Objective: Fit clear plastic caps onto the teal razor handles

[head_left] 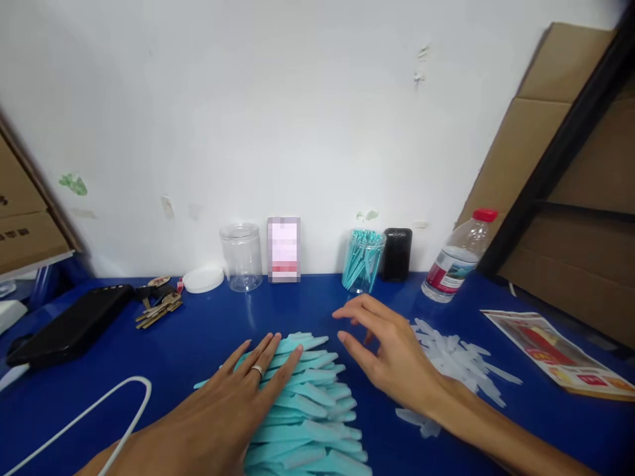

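Observation:
My left hand point(248, 390) lies with fingers stretched out across the far left part of a layered pile of slim teal plastic sticks, which look like eyebrow razors point(307, 400). It wears a ring and grips none of them. Just right of the pile hovers my right hand point(391, 350), thumb and fingers apart with nothing visible between them. Beyond it, a clear jar point(364, 261) holds many more teal sticks upright. A heap of translucent whitish plastic strips point(459, 360), perhaps covers, lies behind and right of my right hand, partly hidden by it.
Along the wall stand an empty clear jar point(241, 258), a pixelated card point(284, 250), a black device point(397, 254) and a water bottle point(456, 258). A white lid point(203, 279), keys point(161, 307) and a black power bank point(72, 324) lie left; a white cable point(141, 380) loops nearby. Printed paper point(560, 350) lies right.

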The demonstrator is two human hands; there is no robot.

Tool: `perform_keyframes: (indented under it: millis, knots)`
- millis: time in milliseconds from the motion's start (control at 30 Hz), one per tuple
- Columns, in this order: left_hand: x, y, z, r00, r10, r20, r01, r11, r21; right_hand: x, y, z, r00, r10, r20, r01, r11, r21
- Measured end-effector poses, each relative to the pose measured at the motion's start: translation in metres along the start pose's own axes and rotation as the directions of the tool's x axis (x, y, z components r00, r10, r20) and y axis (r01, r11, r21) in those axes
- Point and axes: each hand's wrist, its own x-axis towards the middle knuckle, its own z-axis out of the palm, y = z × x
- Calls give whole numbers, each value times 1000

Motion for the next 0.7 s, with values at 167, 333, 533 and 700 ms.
perform_keyframes:
  millis: [167, 333, 533, 700]
  knots:
    - [1, 11, -13, 995, -95, 27, 94, 994, 51, 7, -11, -24, 971, 56, 233, -58, 998, 1]
    - [3, 11, -18, 994, -105, 17, 104, 993, 59, -4, -24, -55, 780, 76, 622, -43, 997, -68]
    - [-3, 12, -19, 998, -57, 25, 56, 998, 32, -26, -43, -29, 714, 0, 701, 231, 944, -235]
    - [3, 27, -31, 992, -77, 98, 62, 988, 144, -27, -44, -13, 763, -16, 646, 220, 946, -236]
